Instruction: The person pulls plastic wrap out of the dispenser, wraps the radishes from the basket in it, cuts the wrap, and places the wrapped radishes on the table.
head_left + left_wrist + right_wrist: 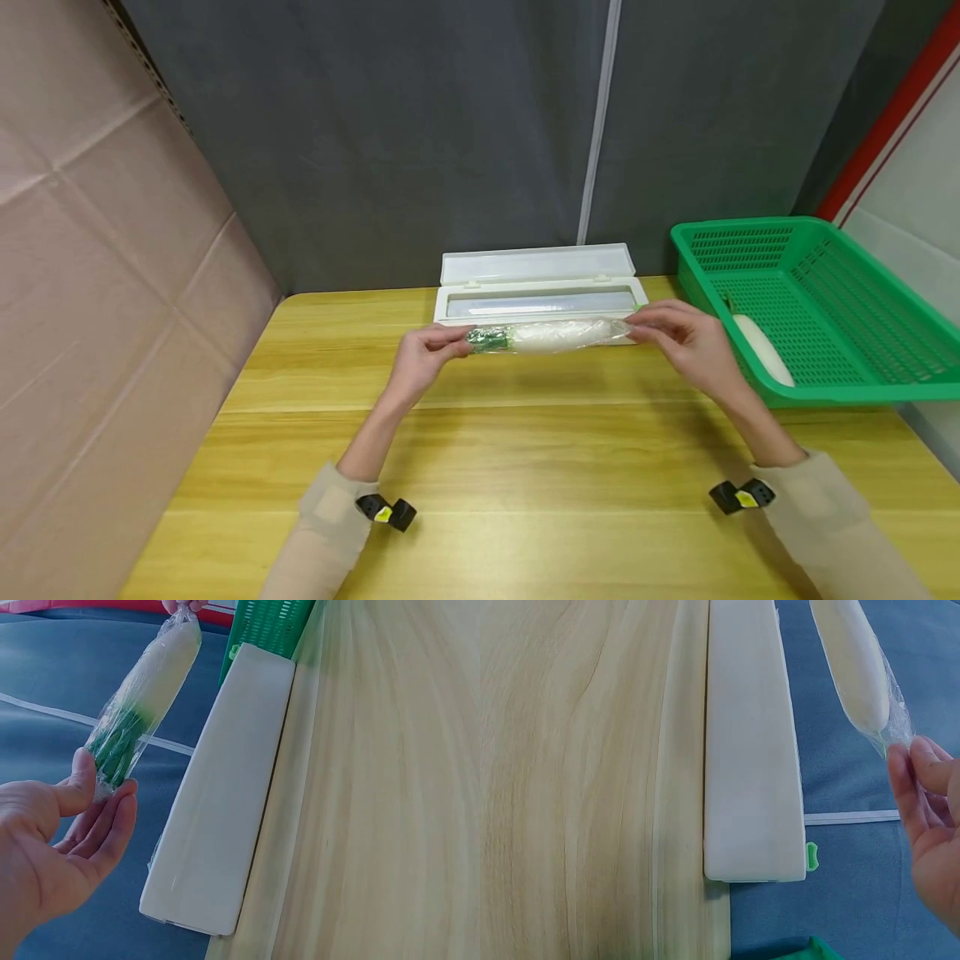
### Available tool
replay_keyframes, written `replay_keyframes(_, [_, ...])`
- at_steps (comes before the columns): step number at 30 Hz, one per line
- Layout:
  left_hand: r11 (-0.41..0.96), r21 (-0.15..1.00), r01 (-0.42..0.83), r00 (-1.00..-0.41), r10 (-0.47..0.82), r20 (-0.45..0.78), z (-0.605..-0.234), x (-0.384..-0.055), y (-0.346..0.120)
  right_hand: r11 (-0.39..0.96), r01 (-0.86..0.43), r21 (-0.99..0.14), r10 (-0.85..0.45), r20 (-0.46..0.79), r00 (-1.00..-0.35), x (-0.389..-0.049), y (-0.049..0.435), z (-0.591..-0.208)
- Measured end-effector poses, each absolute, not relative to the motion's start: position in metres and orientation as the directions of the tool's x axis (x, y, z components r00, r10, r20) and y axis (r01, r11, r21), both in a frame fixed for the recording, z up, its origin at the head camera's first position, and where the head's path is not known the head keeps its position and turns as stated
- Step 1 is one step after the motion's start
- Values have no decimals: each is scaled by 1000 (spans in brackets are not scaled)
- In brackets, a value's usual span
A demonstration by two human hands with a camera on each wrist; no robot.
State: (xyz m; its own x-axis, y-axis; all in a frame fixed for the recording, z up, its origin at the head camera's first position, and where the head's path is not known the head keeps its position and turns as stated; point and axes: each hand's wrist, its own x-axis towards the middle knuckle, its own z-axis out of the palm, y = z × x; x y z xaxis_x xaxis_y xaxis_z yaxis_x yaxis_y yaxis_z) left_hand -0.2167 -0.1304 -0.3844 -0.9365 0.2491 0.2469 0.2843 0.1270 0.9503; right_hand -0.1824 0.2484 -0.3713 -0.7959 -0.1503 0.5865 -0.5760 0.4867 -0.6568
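Note:
A white radish (555, 335) with green leaf stubs, wrapped in clear plastic film, is held level in the air between both hands. My left hand (424, 360) pinches the film at the leafy end, thumb on one side and fingers on the other. At the opposite end my right hand (692, 343) pinches the gathered film tail (901, 735) between thumb and fingertips. Just behind the radish, a long white cling film dispenser (536, 265) stands with its lid raised. A small green tab (811, 856) sticks out at the dispenser's right end.
To the right stands a green plastic basket (825, 392) with another white radish (763, 350) lying in it. The wooden table (525, 467) stretches in front of the dispenser. A dark grey curtain (375, 150) hangs behind, and a pale pink sheet (97, 333) at the left.

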Motion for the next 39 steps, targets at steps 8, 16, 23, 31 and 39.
replay_keyframes(8, [208, 822, 530, -847, 185, 499, -378, -210, -124, 540, -440, -717, -53, 494, -868, -181, 251, -372])
replay_keyframes(16, [230, 596, 769, -639, 229, 735, -369, -203, -118, 674, -412, -613, -47, 522, -852, -183, 249, -374])
replay_keyframes(23, [252, 454, 854, -515, 296, 805, -370, -203, -117, 750, -442, -492, -79, 597, -799, -187, 248, -380])
replay_keyframes(31, [283, 475, 833, -552, 371, 747, -372, -200, -117, 740, -393, -546, -52, 535, -843, -186, 246, -381])
replay_keyframes(39, [235, 640, 732, -681, 298, 669, -373, -197, -118, 641, -438, -631, -59, 527, -847, -186, 247, -380])
